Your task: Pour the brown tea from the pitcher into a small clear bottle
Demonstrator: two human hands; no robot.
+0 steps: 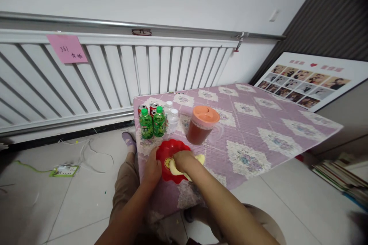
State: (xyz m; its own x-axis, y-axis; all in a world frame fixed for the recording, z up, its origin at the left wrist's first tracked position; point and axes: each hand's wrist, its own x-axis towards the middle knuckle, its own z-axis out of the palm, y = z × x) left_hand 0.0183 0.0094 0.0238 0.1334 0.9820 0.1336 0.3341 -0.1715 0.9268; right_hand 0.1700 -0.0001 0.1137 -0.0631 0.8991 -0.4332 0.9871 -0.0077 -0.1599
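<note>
while left fingers clamp rim of red dish, right fingers, curled together, grip yellow cloth inside.

Two green plastic bottles with green caps are standing at the left of a lilac floral tablecloth, with two clear, white-capped plastic bottles just to their right. Farther right, an orange-lidded plastic jug is holding reddish-brown liquid. A white metal radiator is running along the far side, a pink paper note hanging at its left.
</note>
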